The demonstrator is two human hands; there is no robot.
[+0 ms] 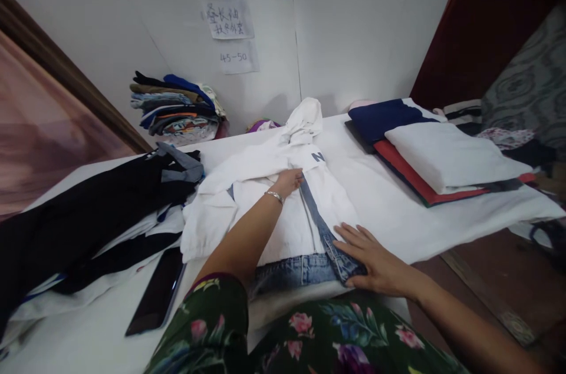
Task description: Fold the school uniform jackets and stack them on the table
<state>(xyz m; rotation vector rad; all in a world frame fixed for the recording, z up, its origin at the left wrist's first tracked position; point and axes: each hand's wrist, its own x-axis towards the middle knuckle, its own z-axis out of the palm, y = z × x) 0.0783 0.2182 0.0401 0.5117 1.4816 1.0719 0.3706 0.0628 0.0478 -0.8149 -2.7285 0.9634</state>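
Observation:
A white hooded jacket [276, 226] with blue denim strips along its front edge and hem lies in front of me on the white-covered table. Its hood [305, 117] points toward the wall, and a dark letter N shows on the chest. My left hand [289, 181] reaches across the jacket, its fingers closed on the cloth near the top of the denim strip. Lower down, my right hand [371, 259] lies with fingers spread over the denim strip and the white cloth by the right side of the hem.
Dark clothes [101, 215] lie in a loose heap on the left, beside a black phone [155, 291]. A stack of folded clothes [177, 105] stands by the wall. Folded garments, a white one [455, 156] on top, are piled right. Paper notes [230, 20] hang on the wall.

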